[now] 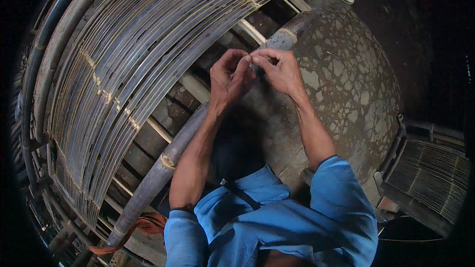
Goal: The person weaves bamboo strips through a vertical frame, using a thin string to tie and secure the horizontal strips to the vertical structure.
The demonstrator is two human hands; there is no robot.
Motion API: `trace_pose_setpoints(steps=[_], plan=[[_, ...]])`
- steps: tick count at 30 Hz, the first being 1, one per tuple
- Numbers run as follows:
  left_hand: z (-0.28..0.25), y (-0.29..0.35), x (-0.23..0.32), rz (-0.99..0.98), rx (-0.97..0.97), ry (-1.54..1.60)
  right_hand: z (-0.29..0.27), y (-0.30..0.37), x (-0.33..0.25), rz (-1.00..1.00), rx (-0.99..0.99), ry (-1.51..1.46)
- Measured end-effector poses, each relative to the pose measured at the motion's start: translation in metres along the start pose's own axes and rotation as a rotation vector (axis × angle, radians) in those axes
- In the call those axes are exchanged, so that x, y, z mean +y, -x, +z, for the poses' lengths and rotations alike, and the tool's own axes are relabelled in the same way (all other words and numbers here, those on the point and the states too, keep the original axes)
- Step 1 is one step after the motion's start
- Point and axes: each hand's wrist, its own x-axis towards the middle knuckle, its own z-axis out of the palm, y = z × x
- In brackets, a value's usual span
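Two-handed, pinching fingertip to fingertip, left hand [228, 78] against right hand [284, 72], over a bamboo pole [146, 190] running beside tied slats [153, 44]; cannot tell whether clamped on anything.

left: slat panel [163, 39] | right of panel: pole [141, 200] | right of pole: floor [341, 74] | lower right: second panel [430, 178]

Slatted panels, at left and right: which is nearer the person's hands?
The large slatted panel filling the upper left, its edge near the left hand. The other slatted panel looks smaller and sits apart, far right.
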Motion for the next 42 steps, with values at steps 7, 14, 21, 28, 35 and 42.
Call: trace_pose_setpoints(steps=[7, 14, 21, 28, 35, 42], plan=[[0.007, 0.002, -0.005, 0.313, 0.155, -0.465, -0.012, -0.010, 0.022, 0.085, -0.154, -0.354], [0.003, 0.000, -0.010, 0.775, 0.231, -0.790, -0.014, -0.009, 0.010, 0.133, -0.161, -0.381], [0.011, 0.000, -0.001, 0.353, 0.326, -0.507, -0.019, -0.003, 0.020, 0.070, -0.015, -0.160], [0.004, -0.005, 0.003, 0.206, 0.075, -0.176, -0.019, 0.000, -0.002, 0.005, -0.066, -0.054], [-0.013, -0.031, 0.008, -0.425, -0.368, 0.213, -0.025, -0.006, 0.004, -0.450, -0.071, 0.134], [0.014, -0.028, 0.012, -0.185, -0.107, 0.242, -0.020, -0.011, 0.007, -0.125, 0.093, -0.204]])
